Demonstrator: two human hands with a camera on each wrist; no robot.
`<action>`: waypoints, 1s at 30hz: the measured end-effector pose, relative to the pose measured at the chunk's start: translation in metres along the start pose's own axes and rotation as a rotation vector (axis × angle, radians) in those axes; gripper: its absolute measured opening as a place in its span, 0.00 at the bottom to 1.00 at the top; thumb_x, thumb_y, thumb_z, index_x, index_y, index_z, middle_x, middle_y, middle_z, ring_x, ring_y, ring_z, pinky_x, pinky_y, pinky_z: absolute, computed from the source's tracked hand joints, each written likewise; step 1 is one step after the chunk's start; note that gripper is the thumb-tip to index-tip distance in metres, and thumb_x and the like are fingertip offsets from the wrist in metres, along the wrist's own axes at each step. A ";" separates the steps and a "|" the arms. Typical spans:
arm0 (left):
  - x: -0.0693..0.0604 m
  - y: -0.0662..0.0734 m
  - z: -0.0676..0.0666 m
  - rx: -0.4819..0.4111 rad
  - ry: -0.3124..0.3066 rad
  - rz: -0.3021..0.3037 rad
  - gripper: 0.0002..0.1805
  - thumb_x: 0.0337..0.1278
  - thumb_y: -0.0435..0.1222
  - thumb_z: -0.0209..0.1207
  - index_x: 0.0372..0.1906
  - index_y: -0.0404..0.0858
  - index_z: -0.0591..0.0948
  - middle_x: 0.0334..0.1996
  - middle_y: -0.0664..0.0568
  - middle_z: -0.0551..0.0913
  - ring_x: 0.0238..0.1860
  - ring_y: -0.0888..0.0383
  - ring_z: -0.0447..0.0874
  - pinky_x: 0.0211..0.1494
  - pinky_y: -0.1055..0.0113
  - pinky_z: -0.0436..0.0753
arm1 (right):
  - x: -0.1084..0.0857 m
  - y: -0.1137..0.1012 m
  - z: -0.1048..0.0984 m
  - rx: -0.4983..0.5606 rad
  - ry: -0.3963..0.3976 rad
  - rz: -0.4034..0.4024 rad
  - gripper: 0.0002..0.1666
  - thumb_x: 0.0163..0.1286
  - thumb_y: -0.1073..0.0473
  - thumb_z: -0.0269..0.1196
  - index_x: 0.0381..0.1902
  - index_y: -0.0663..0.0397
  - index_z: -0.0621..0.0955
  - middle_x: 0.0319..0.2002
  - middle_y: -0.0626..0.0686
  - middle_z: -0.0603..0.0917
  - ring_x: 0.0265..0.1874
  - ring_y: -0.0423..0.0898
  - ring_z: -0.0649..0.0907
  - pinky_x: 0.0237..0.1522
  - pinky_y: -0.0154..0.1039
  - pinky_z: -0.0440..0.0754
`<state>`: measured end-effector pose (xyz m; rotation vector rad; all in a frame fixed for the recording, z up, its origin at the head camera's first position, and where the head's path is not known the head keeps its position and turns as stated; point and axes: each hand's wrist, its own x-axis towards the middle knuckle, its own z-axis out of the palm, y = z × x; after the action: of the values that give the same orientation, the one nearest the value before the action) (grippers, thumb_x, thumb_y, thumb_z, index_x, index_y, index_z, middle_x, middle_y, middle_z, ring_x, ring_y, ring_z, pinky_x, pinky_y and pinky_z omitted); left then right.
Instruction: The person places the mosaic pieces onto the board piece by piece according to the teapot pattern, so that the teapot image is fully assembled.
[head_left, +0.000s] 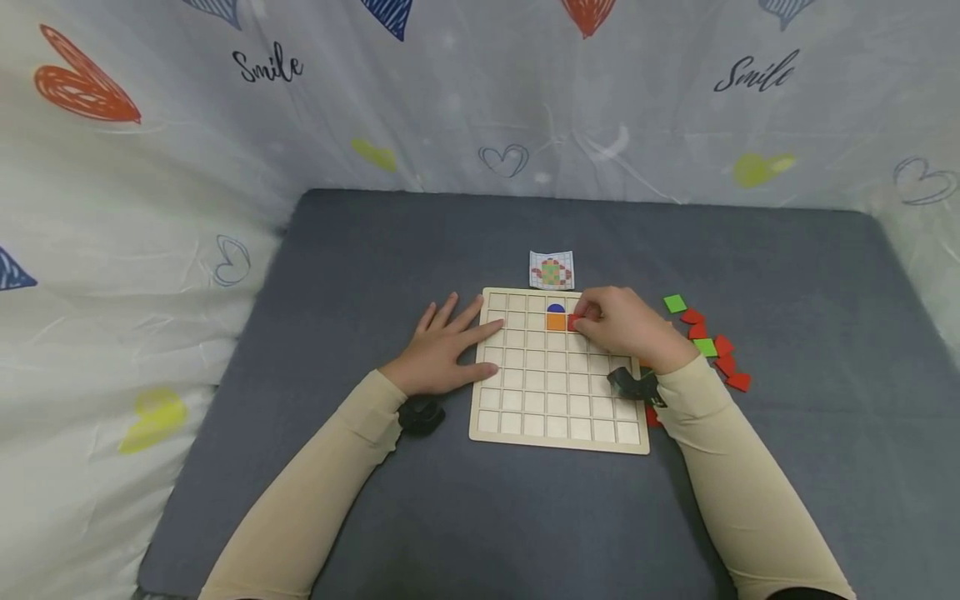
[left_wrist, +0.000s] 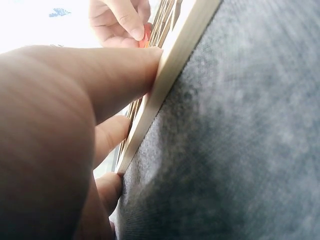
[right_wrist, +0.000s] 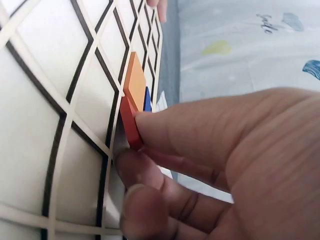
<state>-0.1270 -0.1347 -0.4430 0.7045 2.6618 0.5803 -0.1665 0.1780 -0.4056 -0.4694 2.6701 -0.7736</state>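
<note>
A pale wooden grid board (head_left: 558,444) lies on the grey table. Near its top edge sit a blue piece (head_left: 556,308) and, just below it, an orange square (head_left: 556,322). My right hand (head_left: 630,327) pinches a red piece (head_left: 573,322) beside the orange square; the right wrist view shows this red piece (right_wrist: 130,122) tilted between thumb and fingers, close against the orange square (right_wrist: 135,82). My left hand (head_left: 442,350) rests with fingers spread on the board's left edge, fingertips touching the frame (left_wrist: 165,75).
A small pattern card (head_left: 551,271) lies behind the board. To the right are scattered loose red pieces (head_left: 738,382) and green squares (head_left: 674,303). Another red piece (head_left: 652,417) lies by the board's right edge, under the right wrist. A printed curtain (head_left: 450,100) hangs behind the table.
</note>
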 end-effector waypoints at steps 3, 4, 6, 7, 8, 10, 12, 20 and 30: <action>-0.001 0.000 0.000 -0.002 -0.001 0.002 0.41 0.72 0.64 0.56 0.84 0.61 0.59 0.87 0.54 0.39 0.85 0.43 0.24 0.83 0.40 0.27 | 0.000 -0.001 0.002 0.002 -0.016 0.004 0.08 0.77 0.59 0.64 0.46 0.57 0.86 0.33 0.53 0.84 0.29 0.49 0.79 0.33 0.43 0.77; -0.001 0.000 0.000 -0.004 -0.001 0.002 0.41 0.72 0.64 0.56 0.84 0.61 0.59 0.87 0.53 0.39 0.85 0.43 0.24 0.83 0.40 0.27 | 0.000 -0.001 0.002 0.002 -0.016 0.004 0.08 0.77 0.59 0.64 0.46 0.57 0.86 0.32 0.53 0.85 0.28 0.49 0.79 0.33 0.44 0.77; -0.001 0.000 0.000 -0.005 -0.001 0.001 0.41 0.72 0.64 0.56 0.84 0.61 0.59 0.87 0.53 0.39 0.85 0.43 0.24 0.83 0.40 0.28 | 0.000 -0.001 0.003 -0.001 -0.008 0.005 0.07 0.77 0.59 0.64 0.46 0.56 0.87 0.33 0.53 0.85 0.29 0.49 0.80 0.34 0.44 0.78; -0.001 0.000 0.000 -0.005 -0.002 0.000 0.41 0.72 0.64 0.56 0.84 0.61 0.59 0.87 0.53 0.39 0.85 0.43 0.24 0.83 0.40 0.27 | 0.000 -0.001 0.003 -0.003 -0.002 0.007 0.07 0.77 0.59 0.65 0.46 0.56 0.87 0.34 0.53 0.86 0.30 0.49 0.81 0.35 0.45 0.79; -0.001 0.000 0.000 -0.004 -0.002 0.000 0.41 0.72 0.64 0.56 0.84 0.61 0.59 0.87 0.53 0.39 0.85 0.43 0.24 0.83 0.39 0.27 | 0.000 -0.002 0.004 -0.004 0.006 0.008 0.07 0.77 0.59 0.66 0.45 0.56 0.88 0.34 0.53 0.87 0.31 0.49 0.81 0.36 0.45 0.79; -0.001 0.000 0.000 -0.003 0.000 0.001 0.41 0.72 0.64 0.56 0.84 0.61 0.59 0.87 0.53 0.39 0.85 0.43 0.24 0.83 0.39 0.27 | 0.000 -0.002 0.004 -0.009 0.020 0.008 0.07 0.76 0.59 0.67 0.45 0.55 0.89 0.34 0.53 0.88 0.33 0.50 0.82 0.37 0.46 0.80; -0.001 0.000 0.000 -0.001 0.002 0.004 0.41 0.72 0.64 0.56 0.84 0.61 0.59 0.87 0.53 0.39 0.85 0.43 0.24 0.83 0.39 0.27 | -0.001 -0.002 0.004 -0.013 0.034 0.004 0.07 0.75 0.59 0.68 0.45 0.56 0.90 0.35 0.53 0.89 0.34 0.50 0.83 0.38 0.47 0.81; 0.001 -0.001 -0.001 -0.003 -0.002 0.003 0.41 0.72 0.64 0.55 0.84 0.61 0.59 0.87 0.54 0.38 0.85 0.44 0.23 0.83 0.40 0.26 | -0.001 -0.004 0.006 -0.050 0.099 -0.053 0.07 0.74 0.63 0.68 0.41 0.58 0.93 0.38 0.55 0.92 0.37 0.52 0.87 0.42 0.50 0.86; 0.001 -0.002 -0.001 0.003 -0.002 0.011 0.41 0.72 0.65 0.55 0.84 0.60 0.60 0.87 0.53 0.39 0.85 0.43 0.24 0.83 0.39 0.27 | -0.006 0.003 0.001 0.007 0.150 -0.025 0.07 0.73 0.57 0.70 0.38 0.55 0.91 0.32 0.51 0.89 0.32 0.49 0.84 0.35 0.45 0.81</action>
<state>-0.1287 -0.1361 -0.4434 0.7202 2.6589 0.5782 -0.1615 0.1828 -0.4067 -0.4601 2.8035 -0.8567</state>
